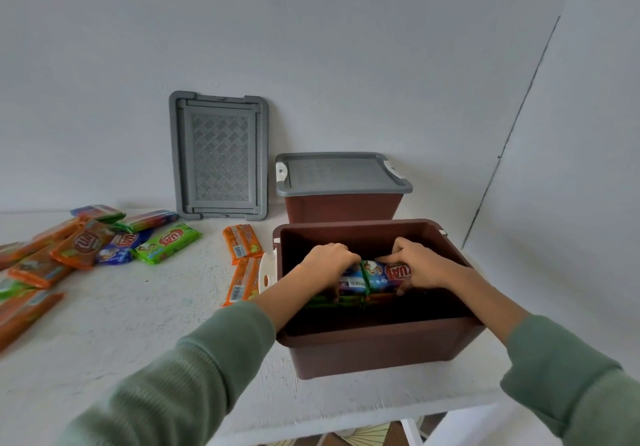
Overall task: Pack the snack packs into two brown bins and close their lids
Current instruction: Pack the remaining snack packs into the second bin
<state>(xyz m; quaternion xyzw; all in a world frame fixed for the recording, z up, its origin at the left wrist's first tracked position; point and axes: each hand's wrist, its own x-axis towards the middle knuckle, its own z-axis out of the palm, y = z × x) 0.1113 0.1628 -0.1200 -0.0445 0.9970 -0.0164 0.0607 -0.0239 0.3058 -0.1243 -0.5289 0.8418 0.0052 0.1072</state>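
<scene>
At nine o'clock on the white, grainy table [138, 324] lies a loose heap [65, 255] of flat, glossy foil snack packs, mostly orange with some blue, overlapping one another; a green pack [166, 243] lies at the heap's three o'clock edge. Right of it, two orange packs [243, 243] lie barcode side up, one at twelve o'clock of the other and nearly touching. At twelve o'clock of these, a grey plastic lid [219, 155], rectangular with rounded corners and a woven-pattern panel, stands on edge and leans against the wall. A ribbed green sleeve [194, 376] runs from seven o'clock up to the left grip [329, 258], a bare hand inside the open bin [374, 348], fingers curled down over the left end of a blue pack [377, 276]. The bin is smooth brown plastic, rectangular with tapered walls, a white latch [268, 271] hanging at its nine o'clock side. Inside, packs [346, 302] lie flat on the bottom, green and orange edges showing under the blue one. At twelve o'clock of it, just behind, the second brown bin [341, 206] stands with its grey lid [341, 172] on and white latches at both ends. The right grip [420, 267], also inside the open bin, holds the blue pack's right end, thumb on top beside the red logo, its fingers mostly hidden beneath the hand.
</scene>
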